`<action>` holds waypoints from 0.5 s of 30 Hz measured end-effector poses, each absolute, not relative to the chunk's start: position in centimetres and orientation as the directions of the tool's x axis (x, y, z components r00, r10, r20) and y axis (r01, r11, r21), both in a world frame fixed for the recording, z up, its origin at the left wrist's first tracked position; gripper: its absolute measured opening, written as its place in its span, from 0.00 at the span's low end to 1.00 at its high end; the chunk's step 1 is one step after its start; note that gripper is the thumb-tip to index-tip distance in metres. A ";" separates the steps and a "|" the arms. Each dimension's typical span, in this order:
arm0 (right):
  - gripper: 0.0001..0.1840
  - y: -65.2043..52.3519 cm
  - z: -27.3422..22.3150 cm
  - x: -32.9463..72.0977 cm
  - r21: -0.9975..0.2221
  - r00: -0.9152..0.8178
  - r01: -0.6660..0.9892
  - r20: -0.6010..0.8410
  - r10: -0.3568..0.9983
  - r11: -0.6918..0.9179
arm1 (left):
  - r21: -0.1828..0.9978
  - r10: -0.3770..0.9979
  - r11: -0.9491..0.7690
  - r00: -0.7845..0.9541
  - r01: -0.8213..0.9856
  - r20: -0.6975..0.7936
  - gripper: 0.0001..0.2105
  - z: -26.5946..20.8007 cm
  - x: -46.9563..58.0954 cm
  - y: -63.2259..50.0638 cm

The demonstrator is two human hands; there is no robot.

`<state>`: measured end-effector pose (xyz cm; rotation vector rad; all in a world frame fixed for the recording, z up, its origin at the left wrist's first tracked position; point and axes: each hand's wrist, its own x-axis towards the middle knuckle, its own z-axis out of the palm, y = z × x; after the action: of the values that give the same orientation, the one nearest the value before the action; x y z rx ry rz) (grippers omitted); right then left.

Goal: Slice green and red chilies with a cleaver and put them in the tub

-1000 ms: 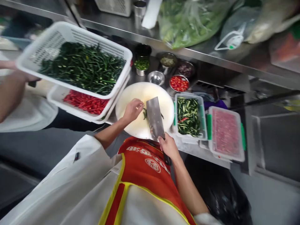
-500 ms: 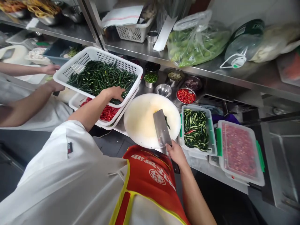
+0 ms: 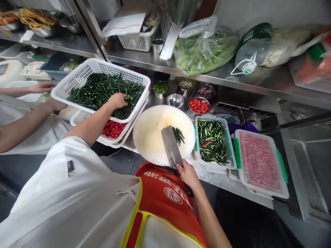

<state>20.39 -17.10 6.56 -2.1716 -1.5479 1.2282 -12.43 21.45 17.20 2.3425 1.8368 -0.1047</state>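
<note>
My left hand [image 3: 117, 103] reaches into a white plastic basket [image 3: 59, 93] heaped with long green chilies [image 3: 93, 88]. Its fingers are curled round some of those chilies near the right side of the heap. A cleaver [image 3: 171, 146] is gripped by its handle in my right hand [image 3: 189, 175]. The blade lies over the round white chopping board [image 3: 147, 137], tilted, with its tip pointing away from me. Beside the blade, on the board, is a small pile of green chilies [image 3: 178, 135]. Part of the pile is hidden behind the cleaver.
Red chilies [image 3: 113, 129] fill a lower basket. Right of the board stand a tub of cut green chilies [image 3: 212, 141] and a lidded box [image 3: 261, 162] of pinkish contents. Small metal bowls [image 3: 175, 100] line the back below a steel shelf [image 3: 144, 62]. A co-worker's arms [image 3: 28, 117] are at left.
My left hand has curled its outstretched fingers round green chilies. The cleaver has shifted slightly, and more of the chilies beside its blade show. The whole view has turned a little.
</note>
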 end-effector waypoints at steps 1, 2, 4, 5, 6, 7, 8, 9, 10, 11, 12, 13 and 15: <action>0.09 -17.2 6.5 20.4 -0.595 0.105 0.678 -0.502 0.858 -0.431 | 0.163 0.977 -0.159 0.179 0.974 -0.115 0.18 18.1 -12.7 21.5; 0.09 -17.2 6.3 20.3 -0.606 0.104 0.668 -0.499 0.860 -0.432 | 0.274 0.990 -0.087 0.114 0.958 -0.082 0.17 19.0 -13.0 21.5; 0.09 -17.3 6.0 20.3 -0.622 0.102 0.648 -0.501 0.859 -0.439 | 0.549 0.999 0.006 0.019 0.836 -0.040 0.16 21.1 -13.3 21.2; 0.08 -17.4 5.8 20.4 -0.627 0.102 0.640 -0.505 0.857 -0.445 | 0.677 1.000 0.015 0.001 0.736 -0.024 0.15 22.3 -13.3 20.9; 0.08 -17.4 5.6 20.4 -0.631 0.103 0.631 -0.509 0.854 -0.452 | 0.778 1.000 0.005 0.005 0.629 -0.010 0.14 23.3 -13.2 20.4; 0.08 -17.4 5.4 20.5 -0.634 0.104 0.623 -0.513 0.852 -0.458 | 0.851 1.000 -0.014 0.028 0.525 -0.001 0.13 24.4 -13.0 19.8; 0.07 -17.3 5.2 20.5 -0.638 0.105 0.615 -0.517 0.850 -0.464 | 0.899 0.998 -0.034 0.068 0.436 0.005 0.13 25.3 -12.6 19.0; 0.07 -17.3 5.2 20.6 -0.644 0.104 0.604 -0.519 0.848 -0.469 | 0.930 0.993 -0.051 0.120 0.365 0.007 0.13 25.9 -12.0 18.1; 0.07 -17.2 5.2 20.6 -0.653 0.104 0.591 -0.522 0.847 -0.475 | 0.946 0.985 -0.064 0.174 0.319 0.007 0.14 26.4 -11.2 17.1; 0.07 -17.1 5.2 20.6 -0.661 0.103 0.575 -0.527 0.844 -0.482 | 0.951 0.974 -0.076 0.227 0.299 0.006 0.14 26.5 -10.2 15.9; 0.07 -17.0 5.3 20.6 -0.668 0.102 0.558 -0.534 0.839 -0.493 | 0.950 0.961 -0.091 0.278 0.300 0.004 0.15 26.3 -9.1 14.7; 0.07 -17.0 5.4 20.5 -0.676 0.102 0.536 -0.543 0.833 -0.506 | 0.940 0.943 -0.115 0.332 0.322 0.002 0.15 25.6 -7.8 13.6; 0.07 -16.9 5.6 20.4 -0.690 0.103 0.489 -0.563 0.820 -0.534 | 0.899 0.885 -0.196 0.466 0.393 -0.011 0.15 23.2 -5.2 11.4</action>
<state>20.45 -16.89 5.59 -2.0577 -1.2870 1.4048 -5.20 11.42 23.23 1.7872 1.0868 0.6654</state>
